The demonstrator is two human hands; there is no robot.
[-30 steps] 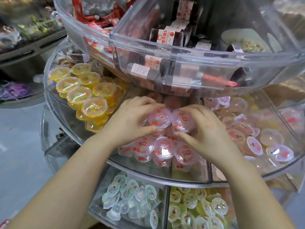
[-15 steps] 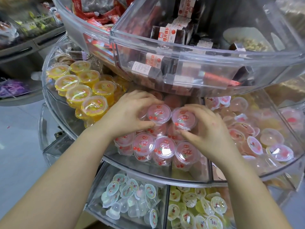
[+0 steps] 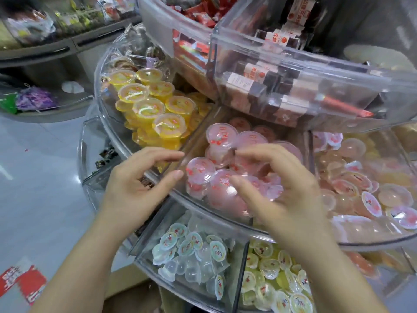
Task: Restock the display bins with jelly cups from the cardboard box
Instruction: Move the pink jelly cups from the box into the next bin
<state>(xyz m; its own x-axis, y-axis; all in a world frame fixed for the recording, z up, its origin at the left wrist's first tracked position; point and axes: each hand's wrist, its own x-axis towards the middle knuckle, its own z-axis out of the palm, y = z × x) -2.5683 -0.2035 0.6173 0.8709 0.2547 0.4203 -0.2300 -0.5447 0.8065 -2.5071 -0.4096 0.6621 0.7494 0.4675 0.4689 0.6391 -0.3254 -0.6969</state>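
Bright even indoor light, white glare on clear bin walls point(image 3: 293, 71), motion blur, wide-angle bending at edges

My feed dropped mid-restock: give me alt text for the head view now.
Both hands, left hand and right hand, hover empty with fingers loosely spread over pink plastic jelly cups piled in the clear acrylic middle-tier bin. Yellow jelly cups fill the adjoining compartment to the left.

Two bare forearms, no sleeves showing up to the frame's lower edge. Left hand point(image 3: 137, 188) and right hand point(image 3: 286, 195) both ungloved, without rings, watch or bracelet at the wrists. Short, plain, unpainted nails on the fingers point(image 3: 178, 173).
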